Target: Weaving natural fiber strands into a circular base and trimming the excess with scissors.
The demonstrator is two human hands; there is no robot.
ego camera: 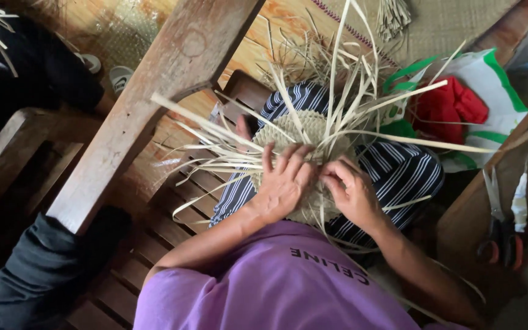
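A round woven piece of pale straw point(304, 131) rests on my lap, over striped dark-and-white trousers point(398, 174). Long loose straw strips point(362, 91) fan out from its edge in all directions. My left hand point(282, 183) lies flat on the near part of the weave, fingers spread over the strips. My right hand point(352, 189) sits beside it, fingers curled and pinching strips at the weave's edge. My purple shirt fills the bottom of the view.
A thick wooden post point(148, 104) slants across the left. I sit on a slatted wooden bench point(154, 226). Scissors point(496, 226) lie on a wooden ledge at the right. A white-and-green bag with red cloth point(453, 104) is behind. A woven mat point(447, 24) covers the floor.
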